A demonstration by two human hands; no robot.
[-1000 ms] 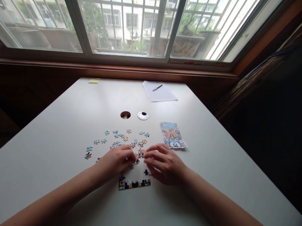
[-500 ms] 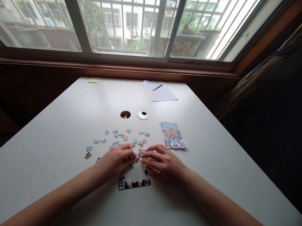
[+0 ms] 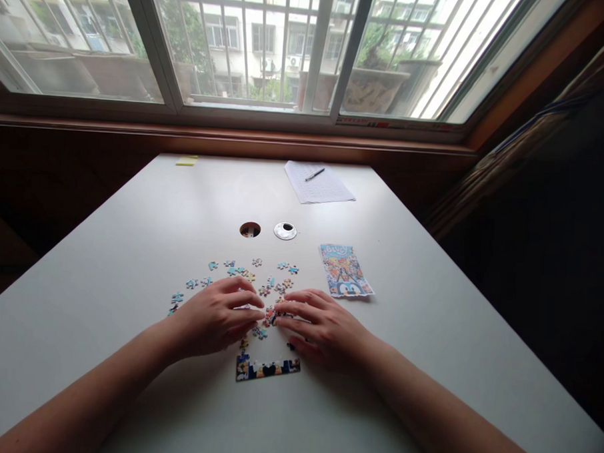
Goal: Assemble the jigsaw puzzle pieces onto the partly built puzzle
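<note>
Loose jigsaw puzzle pieces (image 3: 269,314) lie in a small cluster between my two hands. My left hand (image 3: 222,316) hovers over pieces on the left, its fingers apart and nothing visible in them. Fingers spread, my right hand (image 3: 320,324) rests at the cluster's right side, its fingertips at the pieces. Part of the cluster is hidden under both hands. Closer to me lies a joined strip of puzzle (image 3: 268,370), dark with yellowish patches, with a few pieces rising from its left end.
More loose pieces (image 3: 236,270) are scattered beyond my hands. A colourful picture sheet (image 3: 345,272) lies to the right. Farther back are a cable hole (image 3: 250,230), a round metal cover (image 3: 285,232), papers (image 3: 328,187) with a pen (image 3: 315,175), and a yellow note (image 3: 187,161).
My left hand has shifted left and its fingers have spread, uncovering pieces between the hands. My right fingertips have moved slightly left over the cluster.
</note>
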